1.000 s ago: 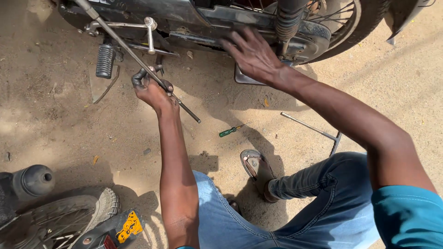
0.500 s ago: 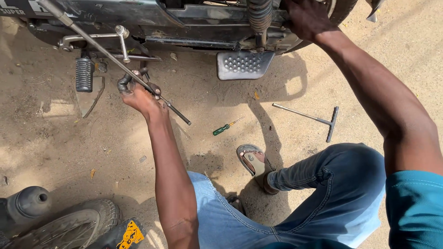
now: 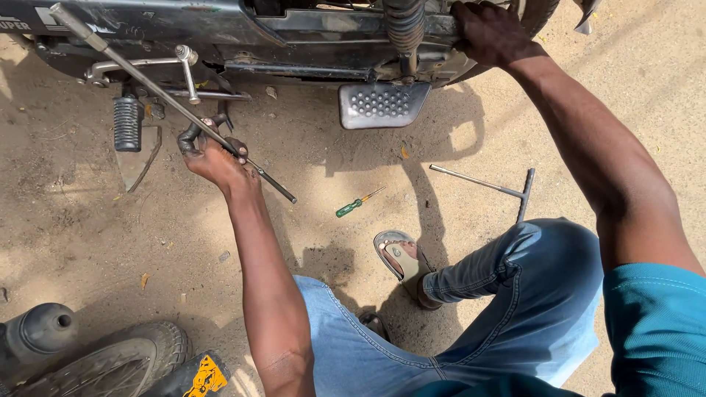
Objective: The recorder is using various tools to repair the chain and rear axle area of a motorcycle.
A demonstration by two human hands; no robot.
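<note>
On sandy ground beside a parked motorcycle (image 3: 243, 37), a person crouched low and worked at the machine's underside with both bare hands. The left hand (image 3: 213, 156) was closed around a long steel rod (image 3: 176, 103), its grip tight on the lower part of the shaft; the rod slanted from the far left of the frame down toward the near right, its free tip hanging just above the dirt, an angle that looked suited to prying or levering near the foot peg (image 3: 126, 123). The right hand (image 3: 489, 33) was clamped on the motorcycle's lower edge at the far right, close to the coiled shock absorber (image 3: 403, 26), apparently to steady the body or the bike while the other arm pulled. Two loose tools lay within reach on the ground: one green-handled screwdriver (image 3: 358, 202) near the middle, and one T-shaped wrench (image 3: 489, 184) to its right, well apart from each other and from both hands. One ribbed metal footplate (image 3: 382, 104) jutted from the bike between the two arms. One sandal (image 3: 401, 257) showed on the foot tucked under the bent knee in blue jeans, and one spare tyre (image 3: 110, 360) lay at the near left corner beside a dark rubber part.
</note>
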